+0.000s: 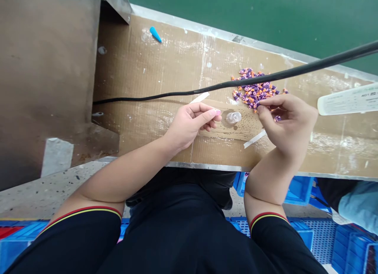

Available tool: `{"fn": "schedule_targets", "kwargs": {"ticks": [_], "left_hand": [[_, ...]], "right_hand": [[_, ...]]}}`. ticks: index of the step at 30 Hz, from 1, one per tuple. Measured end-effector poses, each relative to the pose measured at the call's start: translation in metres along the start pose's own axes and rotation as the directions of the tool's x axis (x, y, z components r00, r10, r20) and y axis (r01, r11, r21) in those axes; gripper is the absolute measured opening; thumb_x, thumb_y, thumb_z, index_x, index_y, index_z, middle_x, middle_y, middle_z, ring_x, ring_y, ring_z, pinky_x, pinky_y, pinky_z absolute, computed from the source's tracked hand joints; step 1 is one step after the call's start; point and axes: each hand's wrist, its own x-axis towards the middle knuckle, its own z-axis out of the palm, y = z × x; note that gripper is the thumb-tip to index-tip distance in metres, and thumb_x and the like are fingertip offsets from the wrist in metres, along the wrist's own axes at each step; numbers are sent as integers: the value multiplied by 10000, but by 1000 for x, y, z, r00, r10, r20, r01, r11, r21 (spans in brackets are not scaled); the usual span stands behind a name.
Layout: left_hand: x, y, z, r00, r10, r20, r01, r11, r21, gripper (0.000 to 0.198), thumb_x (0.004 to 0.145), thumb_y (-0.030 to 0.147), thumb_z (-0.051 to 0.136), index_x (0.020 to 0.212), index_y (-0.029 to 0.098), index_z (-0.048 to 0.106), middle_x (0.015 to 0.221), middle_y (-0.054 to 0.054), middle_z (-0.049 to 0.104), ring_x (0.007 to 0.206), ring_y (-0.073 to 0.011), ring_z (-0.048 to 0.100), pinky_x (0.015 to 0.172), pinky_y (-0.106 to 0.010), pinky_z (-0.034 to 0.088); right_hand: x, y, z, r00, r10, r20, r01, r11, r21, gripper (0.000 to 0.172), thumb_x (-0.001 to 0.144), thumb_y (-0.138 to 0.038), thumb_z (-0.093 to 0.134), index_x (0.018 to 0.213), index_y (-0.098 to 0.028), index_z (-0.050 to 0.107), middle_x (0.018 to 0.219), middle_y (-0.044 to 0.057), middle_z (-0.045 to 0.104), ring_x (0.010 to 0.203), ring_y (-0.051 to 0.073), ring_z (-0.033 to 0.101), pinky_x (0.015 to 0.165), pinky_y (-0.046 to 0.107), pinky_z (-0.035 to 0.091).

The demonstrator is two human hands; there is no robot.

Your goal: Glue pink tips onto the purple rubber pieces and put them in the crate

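Note:
My left hand (193, 123) rests on the cardboard-covered table (153, 69), its fingers curled and pinched together; what they hold is too small to make out. Just right of its fingertips a small clear bottle (233, 117) stands on the cardboard. My right hand (288, 122) is curled, its fingertips pinched at the near edge of a pile of small purple-and-orange pieces (256, 88). One purple piece (277, 118) shows under its fingers.
A black cable (206, 88) crosses above the table from left to upper right. A blue cone tip (155, 34) lies at the far edge. A white label strip (348, 100) is at the right. Blue crates (301, 187) sit below the table; another person's sleeve (357, 205) is at the right.

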Motion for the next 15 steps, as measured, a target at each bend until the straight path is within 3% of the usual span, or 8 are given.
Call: {"fn": "schedule_targets", "kwargs": {"ticks": [3,7,15], "left_hand": [[0,-1,1,1000,23,16,-22,999,-47,466,739,541,1040,886,169,799,940,-65,845,732,-112,738,688,-240,604],[-1,-5,3,993,119,-21,-119,993,-26,491,695,543,1075,886,172,815,900,-63,843,790,-143,791,769,-262,658],[-1,-8,3,973,200,-115,-203,979,-18,590,673,557,1089,1067,193,843,920,-57,854,813,-171,820,849,-317,702]], "right_hand": [[-7,-15,17,993,-7,-119,31,978,208,49,989,-309,738,988,-265,760,893,22,796,763,195,782,653,350,653],[-15,-35,38,994,-32,-101,74,892,445,63,1048,-329,733,1025,-271,726,918,16,783,774,189,806,627,325,656],[-20,-45,49,996,-81,-22,80,841,535,56,1043,-220,717,1058,-264,748,998,40,828,765,173,784,658,326,662]]}}
